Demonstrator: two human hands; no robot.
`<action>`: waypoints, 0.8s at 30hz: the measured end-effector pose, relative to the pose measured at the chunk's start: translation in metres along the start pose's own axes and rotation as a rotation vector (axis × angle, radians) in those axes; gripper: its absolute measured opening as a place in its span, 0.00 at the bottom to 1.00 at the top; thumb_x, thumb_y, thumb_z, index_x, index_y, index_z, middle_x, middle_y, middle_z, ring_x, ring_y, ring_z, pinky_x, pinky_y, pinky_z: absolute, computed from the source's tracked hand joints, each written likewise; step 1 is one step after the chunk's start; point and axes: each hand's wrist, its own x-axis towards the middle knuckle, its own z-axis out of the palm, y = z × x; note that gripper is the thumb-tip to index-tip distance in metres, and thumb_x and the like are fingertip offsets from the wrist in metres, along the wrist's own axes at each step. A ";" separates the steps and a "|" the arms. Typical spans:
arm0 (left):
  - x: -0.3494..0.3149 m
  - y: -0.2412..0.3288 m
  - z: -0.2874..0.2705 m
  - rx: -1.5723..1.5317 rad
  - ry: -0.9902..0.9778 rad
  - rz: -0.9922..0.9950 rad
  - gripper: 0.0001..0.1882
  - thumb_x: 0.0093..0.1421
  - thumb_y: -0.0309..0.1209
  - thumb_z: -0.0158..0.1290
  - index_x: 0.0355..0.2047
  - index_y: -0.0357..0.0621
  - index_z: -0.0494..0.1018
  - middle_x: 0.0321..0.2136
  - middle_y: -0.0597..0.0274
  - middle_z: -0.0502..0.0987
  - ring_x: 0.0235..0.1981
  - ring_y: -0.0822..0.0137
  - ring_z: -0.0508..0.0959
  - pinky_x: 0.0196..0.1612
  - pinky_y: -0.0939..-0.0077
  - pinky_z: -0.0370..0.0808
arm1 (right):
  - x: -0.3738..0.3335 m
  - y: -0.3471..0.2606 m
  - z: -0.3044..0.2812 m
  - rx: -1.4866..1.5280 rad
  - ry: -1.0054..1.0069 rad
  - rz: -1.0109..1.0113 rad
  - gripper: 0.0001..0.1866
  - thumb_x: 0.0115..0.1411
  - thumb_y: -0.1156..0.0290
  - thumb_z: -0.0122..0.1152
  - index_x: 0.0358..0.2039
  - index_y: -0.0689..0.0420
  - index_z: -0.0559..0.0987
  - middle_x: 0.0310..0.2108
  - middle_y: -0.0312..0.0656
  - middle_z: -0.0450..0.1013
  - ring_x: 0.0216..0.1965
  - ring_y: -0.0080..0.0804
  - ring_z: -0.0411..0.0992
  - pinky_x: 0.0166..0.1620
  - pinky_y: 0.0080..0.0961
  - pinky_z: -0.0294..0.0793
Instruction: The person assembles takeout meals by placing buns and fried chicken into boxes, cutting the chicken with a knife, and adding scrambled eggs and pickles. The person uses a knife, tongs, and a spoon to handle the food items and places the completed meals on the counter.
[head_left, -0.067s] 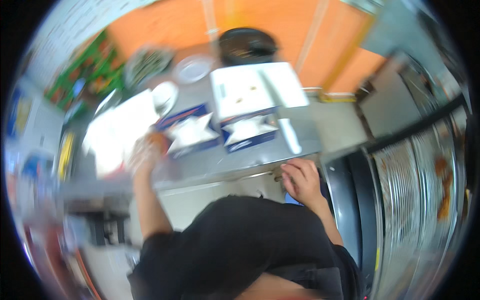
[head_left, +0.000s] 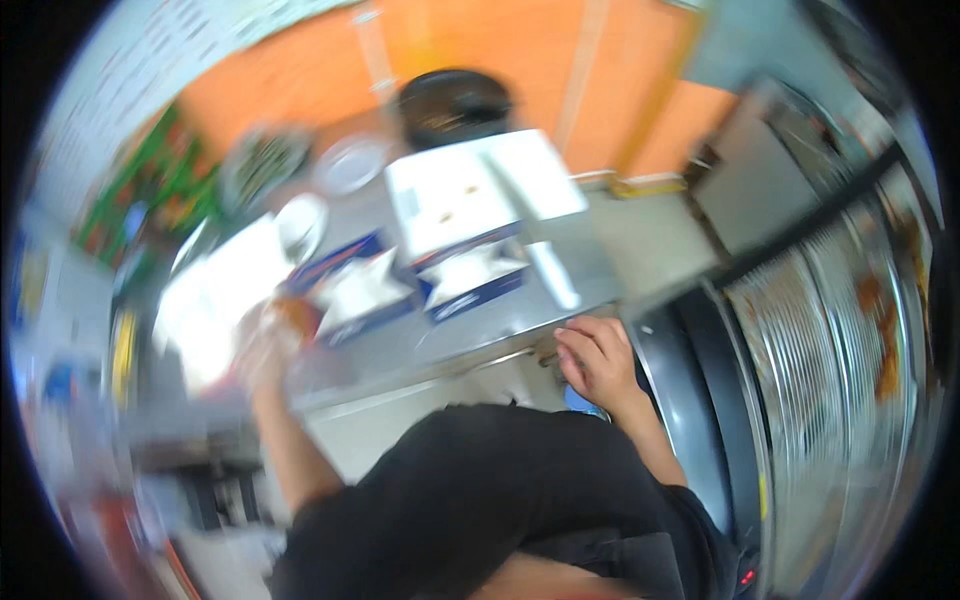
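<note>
My left hand [head_left: 264, 347], in a clear plastic glove and smeared by motion, is at the counter's left front. Its fingers are closed round a rounded orange-brown thing [head_left: 293, 318], bun-like but too blurred to name surely. Beside it stand two blue cardboard boxes with white paper liners, the left box [head_left: 360, 295] nearer to that hand, the right box [head_left: 473, 278] farther off. My bare right hand [head_left: 598, 362] hovers by the counter's front edge, fingers loosely bent and thumb apart, with nothing seen in it. A knife with a white handle [head_left: 553, 277] lies just beyond.
On the steel counter [head_left: 440, 340] are a white cutting board [head_left: 450, 195], white sheets [head_left: 225, 290], a small white bowl [head_left: 301, 228], a white plate [head_left: 351, 165], a bowl of greens [head_left: 265, 170] and a black pan [head_left: 455, 107]. Racked glass shelving [head_left: 815, 335] stands at right.
The whole view has swung slightly, so the counter's things sit lower and more to the left. My left hand has moved a little nearer to me; my right hand looks almost unchanged.
</note>
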 end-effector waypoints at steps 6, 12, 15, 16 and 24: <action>0.025 0.070 -0.138 -0.948 0.603 -0.010 0.19 0.65 0.35 0.40 0.46 0.31 0.70 0.46 0.46 0.72 0.48 0.51 0.72 0.54 0.59 0.65 | -0.042 0.027 -0.115 -0.435 0.337 0.291 0.14 0.44 0.79 0.63 0.34 0.56 0.77 0.34 0.39 0.72 0.34 0.36 0.71 0.37 0.29 0.68; 0.050 0.282 -0.265 -1.182 0.412 0.933 0.22 0.55 0.46 0.52 0.42 0.42 0.73 0.44 0.50 0.73 0.48 0.50 0.71 0.50 0.58 0.65 | -0.108 -0.003 -0.179 -0.535 0.595 0.427 0.10 0.45 0.79 0.62 0.31 0.57 0.77 0.33 0.40 0.72 0.33 0.37 0.71 0.37 0.29 0.69; 0.056 0.389 -0.331 -1.325 0.348 1.267 0.27 0.53 0.48 0.54 0.48 0.45 0.70 0.49 0.53 0.71 0.52 0.51 0.68 0.52 0.58 0.64 | -0.144 -0.025 -0.208 -0.628 0.551 0.454 0.11 0.44 0.79 0.62 0.32 0.56 0.77 0.32 0.40 0.72 0.33 0.37 0.71 0.37 0.29 0.68; 0.057 0.424 -0.353 -1.372 0.233 1.358 0.29 0.53 0.50 0.54 0.50 0.45 0.69 0.50 0.52 0.70 0.54 0.50 0.67 0.54 0.58 0.63 | -0.157 -0.033 -0.220 -0.667 0.554 0.460 0.11 0.44 0.79 0.62 0.32 0.56 0.77 0.32 0.40 0.72 0.33 0.37 0.71 0.37 0.30 0.68; 0.045 0.657 -0.481 -0.916 -0.219 1.319 0.40 0.53 0.61 0.48 0.58 0.48 0.62 0.56 0.45 0.64 0.61 0.50 0.59 0.63 0.60 0.54 | -0.251 -0.081 -0.301 -0.870 0.663 0.730 0.16 0.46 0.76 0.62 0.39 0.56 0.75 0.37 0.42 0.71 0.37 0.40 0.70 0.40 0.31 0.67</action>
